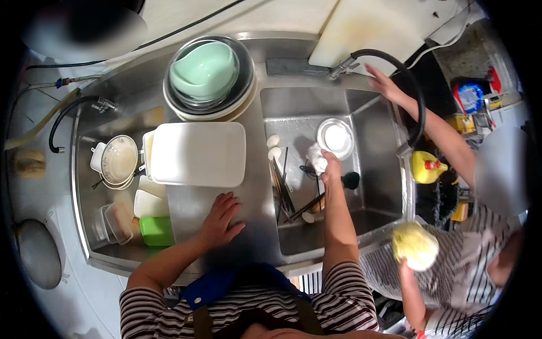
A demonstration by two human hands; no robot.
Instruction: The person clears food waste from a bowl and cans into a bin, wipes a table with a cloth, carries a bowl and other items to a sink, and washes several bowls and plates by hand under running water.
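My right hand (331,167) grips a bunched white cloth (316,158) inside the right basin (296,106) of a stainless steel sink. Just beyond the cloth sits a round pale bowl (335,136), bright with glare. Below and left of that hand, chopsticks (286,182), white spoons (274,141) and a dark ladle (350,180) lie on the basin floor. My left hand (220,220) is at the steel counter (254,203) between the basins, fingers apart and holding nothing. In front of its fingertips is a white rectangular plastic tub (199,154).
Stacked bowls, a mint-green one (203,70) on top, stand behind the tub. The left basin (123,114) holds a patterned bowl (120,159) and a green container (156,231). At right, a co-worker's hand (383,84) nears the tap (341,70); another holds a blurred yellow-white cabbage-like thing (415,245).
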